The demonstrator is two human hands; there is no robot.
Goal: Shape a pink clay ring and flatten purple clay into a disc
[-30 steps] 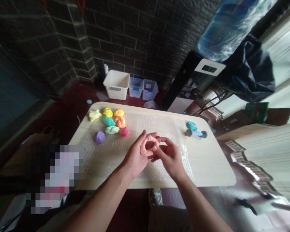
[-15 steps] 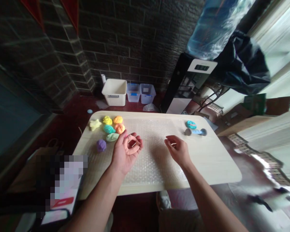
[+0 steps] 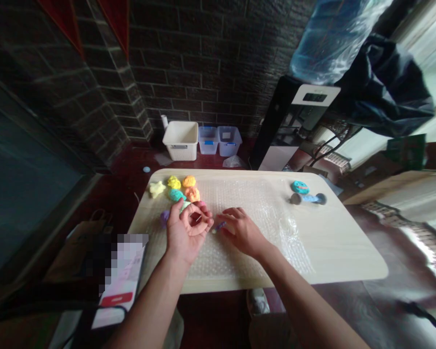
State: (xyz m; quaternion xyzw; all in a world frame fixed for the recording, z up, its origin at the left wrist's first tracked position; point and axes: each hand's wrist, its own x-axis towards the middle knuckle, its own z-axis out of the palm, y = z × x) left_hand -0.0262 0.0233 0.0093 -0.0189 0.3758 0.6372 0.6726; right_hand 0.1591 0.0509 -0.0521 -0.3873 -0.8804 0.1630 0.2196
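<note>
My left hand (image 3: pixel 184 237) is turned palm up, its fingers curled round a peach-coloured ring (image 3: pixel 197 230) that looks like modelling clay. To the right of it, my right hand (image 3: pixel 242 232) is low over the bubble wrap (image 3: pixel 236 264) with fingers apart. Close to its fingertips lie a small purple piece (image 3: pixel 221 226) and a tiny pale piece (image 3: pixel 213 231); whether the fingers touch them I cannot tell. Behind my left hand are several clay shapes, among them an orange one (image 3: pixel 192 194), a teal one (image 3: pixel 176 195) and a partly hidden purple one (image 3: pixel 164 218).
On the table (image 3: pixel 341 242), a teal disc (image 3: pixel 300 187) and a blue dumbbell shape with grey ends (image 3: pixel 308 199) lie at the right. A pale yellow star shape (image 3: pixel 157 189) sits far left. Storage bins (image 3: pixel 181 145) and a water dispenser (image 3: pixel 279 126) stand beyond the table.
My right hand has moved left and lower, close to my left hand, and its fingers have spread. The purple piece now shows beside it. My left hand still holds the ring.
</note>
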